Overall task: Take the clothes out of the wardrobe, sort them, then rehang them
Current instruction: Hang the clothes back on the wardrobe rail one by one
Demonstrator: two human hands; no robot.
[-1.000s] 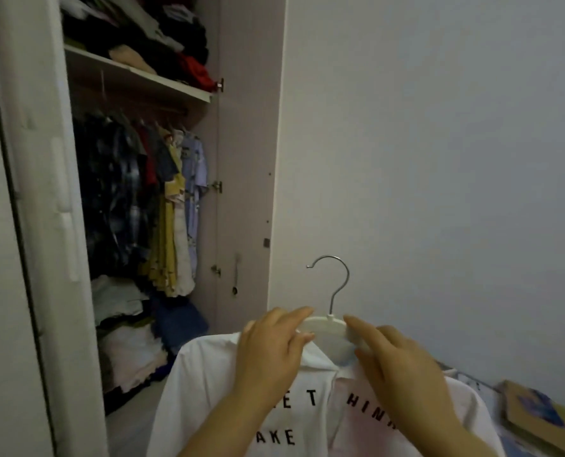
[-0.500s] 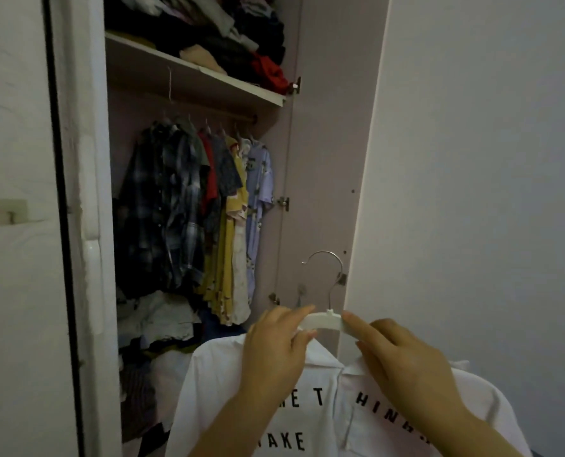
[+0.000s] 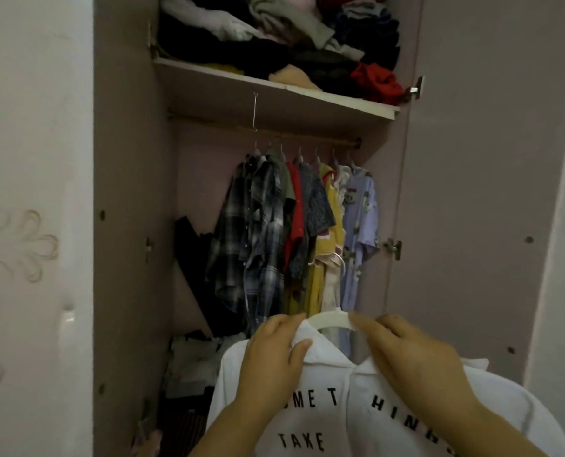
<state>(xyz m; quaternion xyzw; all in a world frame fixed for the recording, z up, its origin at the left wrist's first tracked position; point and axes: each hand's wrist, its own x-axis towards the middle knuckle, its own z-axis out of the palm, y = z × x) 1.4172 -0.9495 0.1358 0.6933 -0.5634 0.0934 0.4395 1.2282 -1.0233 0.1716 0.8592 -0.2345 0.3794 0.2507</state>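
Note:
I hold a white shirt (image 3: 357,413) with black letters on a white hanger (image 3: 329,319) in front of the open wardrobe. My left hand (image 3: 274,354) grips the shirt's left collar and shoulder over the hanger. My right hand (image 3: 409,354) holds the hanger's right arm and the collar there. The hanger's metal hook (image 3: 335,262) points up, level with the hanging clothes. Several shirts (image 3: 294,232) hang on the rail (image 3: 307,135): plaid, red, yellow, pale purple.
A shelf (image 3: 274,90) above the rail carries piled folded clothes. More clothes (image 3: 195,361) lie heaped on the wardrobe floor. The open right door (image 3: 465,192) stands beside the hanging shirts; the left door (image 3: 33,225) is at my left. The rail's left part is bare.
The view has turned from the wall toward the wardrobe, which now fills the frame. Both hands keep the same hold on the hanger and shirt, now nearer the hanging clothes.

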